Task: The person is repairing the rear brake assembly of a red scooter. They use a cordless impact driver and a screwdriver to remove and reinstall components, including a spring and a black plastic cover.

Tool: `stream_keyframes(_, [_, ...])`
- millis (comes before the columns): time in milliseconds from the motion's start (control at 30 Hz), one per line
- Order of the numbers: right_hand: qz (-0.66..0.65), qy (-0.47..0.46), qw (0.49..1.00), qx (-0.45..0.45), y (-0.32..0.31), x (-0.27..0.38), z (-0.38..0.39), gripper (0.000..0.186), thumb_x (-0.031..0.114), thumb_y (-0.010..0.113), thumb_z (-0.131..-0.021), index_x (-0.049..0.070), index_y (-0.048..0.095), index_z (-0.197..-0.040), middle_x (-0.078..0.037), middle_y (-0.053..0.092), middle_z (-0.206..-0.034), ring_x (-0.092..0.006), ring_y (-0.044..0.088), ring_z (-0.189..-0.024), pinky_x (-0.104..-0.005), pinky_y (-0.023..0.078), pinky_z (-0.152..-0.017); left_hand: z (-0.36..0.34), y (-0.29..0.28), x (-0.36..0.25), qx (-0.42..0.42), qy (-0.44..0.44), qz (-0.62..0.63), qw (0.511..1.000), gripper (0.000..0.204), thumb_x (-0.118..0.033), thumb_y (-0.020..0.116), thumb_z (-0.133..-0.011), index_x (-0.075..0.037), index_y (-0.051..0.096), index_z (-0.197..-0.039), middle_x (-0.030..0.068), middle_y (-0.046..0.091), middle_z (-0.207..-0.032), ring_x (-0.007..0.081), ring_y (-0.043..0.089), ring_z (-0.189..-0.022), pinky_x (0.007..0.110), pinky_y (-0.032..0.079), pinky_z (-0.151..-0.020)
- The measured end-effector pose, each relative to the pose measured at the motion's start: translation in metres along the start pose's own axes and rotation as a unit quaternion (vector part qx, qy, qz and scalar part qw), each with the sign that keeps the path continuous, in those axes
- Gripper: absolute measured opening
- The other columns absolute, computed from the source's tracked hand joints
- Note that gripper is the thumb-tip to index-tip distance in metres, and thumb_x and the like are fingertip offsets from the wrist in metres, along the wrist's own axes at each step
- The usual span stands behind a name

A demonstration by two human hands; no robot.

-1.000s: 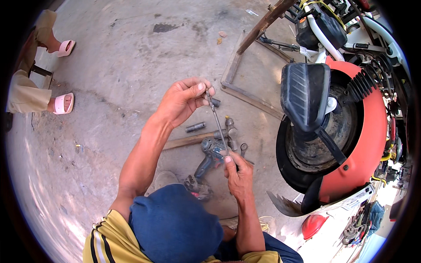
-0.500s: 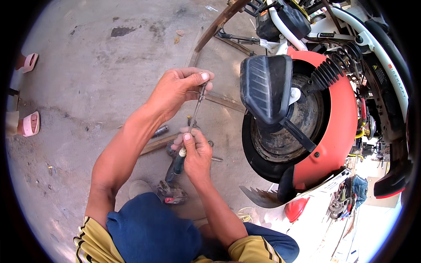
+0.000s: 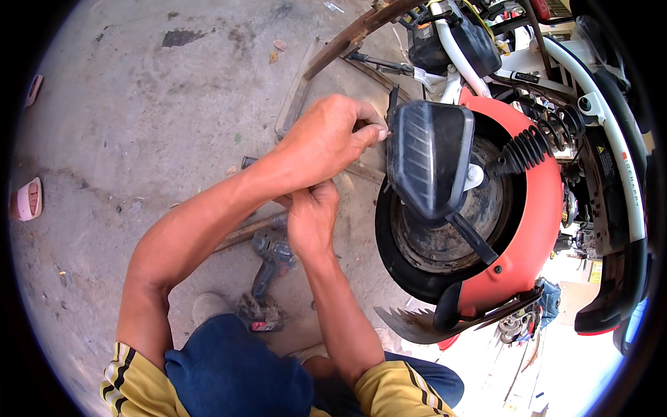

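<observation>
My left hand is closed in a pinch at the left edge of a black ribbed plastic cover. Whatever lies between its fingertips is too small or hidden to name. Just below, my right hand is closed, partly behind my left wrist; its fingertips and anything in them are hidden. The cover sits in front of a dusty wheel with a black tire, under a red-orange fender. A black coil-spring shock absorber runs beside it.
A cordless drill lies on the concrete floor by my knee, near a wooden bar. A rusty curved metal bar crosses above. White frame tubes stand at right. Someone's pink sandal shows at far left.
Both hands have moved right and my left hand has reached the black cover. The thin metal rod and dark-handled tool seen between my hands before are out of sight now.
</observation>
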State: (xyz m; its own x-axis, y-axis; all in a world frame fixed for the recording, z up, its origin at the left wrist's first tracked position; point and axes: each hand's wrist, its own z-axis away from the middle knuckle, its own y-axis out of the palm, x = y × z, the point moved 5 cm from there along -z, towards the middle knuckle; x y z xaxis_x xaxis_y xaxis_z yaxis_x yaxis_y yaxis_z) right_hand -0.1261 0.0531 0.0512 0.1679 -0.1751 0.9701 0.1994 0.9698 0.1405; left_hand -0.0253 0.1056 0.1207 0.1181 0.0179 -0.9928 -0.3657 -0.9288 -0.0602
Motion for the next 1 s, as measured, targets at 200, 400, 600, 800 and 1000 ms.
stream_keyframes(200, [0.025,-0.072,0.997,0.027,0.008,0.004,-0.005,0.026,0.014,0.059,-0.109,-0.007,0.06,-0.125,-0.005,0.065,-0.112,-0.013,0.061,-0.097,-0.0288,0.053,-0.082,0.001,-0.006,-0.017,0.006,0.061,-0.113,0.992,0.02,-0.013,0.07,-0.096,0.003,0.077,-0.105,0.0269,0.07,-0.084,0.0436,0.069,-0.077,0.051,0.054,-0.075])
stream_keyframes(400, [-0.194,-0.04,0.98,-0.004,0.045,0.021,-0.015,0.026,0.017,0.059,-0.111,-0.002,0.055,-0.128,-0.009,0.067,-0.119,-0.0164,0.067,-0.101,-0.033,0.058,-0.086,0.039,-0.052,-0.053,-0.099,0.193,-0.309,0.926,0.032,-0.01,0.071,-0.096,-0.005,0.071,-0.127,0.0171,0.069,-0.123,0.0387,0.066,-0.107,0.046,0.054,-0.091])
stream_keyframes(600, [-0.286,0.004,0.955,0.081,0.065,0.043,-0.023,0.026,0.022,0.057,-0.112,-0.002,0.054,-0.122,-0.023,0.068,-0.127,-0.0392,0.071,-0.118,-0.0469,0.063,-0.099,0.138,-0.161,-0.037,-0.396,0.155,-0.492,0.76,0.038,-0.027,0.067,-0.106,-0.012,0.066,-0.141,0.0084,0.069,-0.133,0.0255,0.064,-0.125,0.039,0.051,-0.102])
stream_keyframes(800, [-0.297,0.001,0.953,0.063,0.067,0.045,-0.027,0.024,0.023,0.057,-0.112,0.002,0.053,-0.122,-0.023,0.067,-0.128,-0.0338,0.071,-0.118,-0.0433,0.064,-0.098,0.13,-0.168,0.027,-0.348,-0.105,-0.017,0.931,0.051,-0.055,0.049,-0.111,-0.008,0.069,-0.12,-0.0017,0.053,-0.07,0.0042,0.043,-0.056,0.022,0.031,-0.051])
stream_keyframes(1000, [0.042,0.032,0.996,0.071,0.039,0.077,0.007,0.031,0.017,0.066,-0.106,-0.003,0.059,-0.129,-0.021,0.068,-0.132,-0.034,0.071,-0.119,-0.0388,0.06,-0.1,0.122,-0.176,0.043,-0.341,-0.101,-0.018,0.934,0.043,-0.05,0.057,-0.11,-0.009,0.068,-0.113,-0.0055,0.047,-0.071,0.0018,0.034,-0.057,0.021,0.023,-0.051])
